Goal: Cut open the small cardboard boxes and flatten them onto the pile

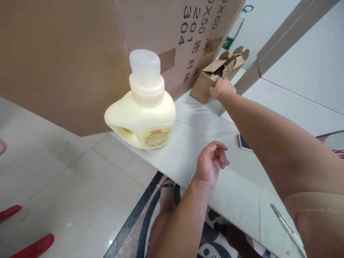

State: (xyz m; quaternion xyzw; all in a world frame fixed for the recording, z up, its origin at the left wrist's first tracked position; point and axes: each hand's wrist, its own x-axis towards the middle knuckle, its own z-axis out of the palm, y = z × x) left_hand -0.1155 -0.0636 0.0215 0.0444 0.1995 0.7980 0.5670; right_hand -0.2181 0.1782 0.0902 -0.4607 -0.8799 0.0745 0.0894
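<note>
My right hand [222, 89] reaches out to a small brown cardboard box [203, 84] with raised flaps, its fingers closed on the box's near upper edge. Dark contents show through the opening, though I cannot make out what they are. Over the pale cloth-covered surface [185, 143], my left hand [211, 163] is held with loosely curled fingers and nothing in it. To the left of that hand stands a pale yellow jug [142, 118] with a translucent cap [146, 71] and a side handle.
A large printed carton [80, 53] rises behind the jug. Beyond the small box is a clear bottle [233, 34] with a green label. A phone [244, 142] lies partly under my right forearm; a thin silver tool [287, 225] lies nearer. Red objects [34, 247] are on the floor.
</note>
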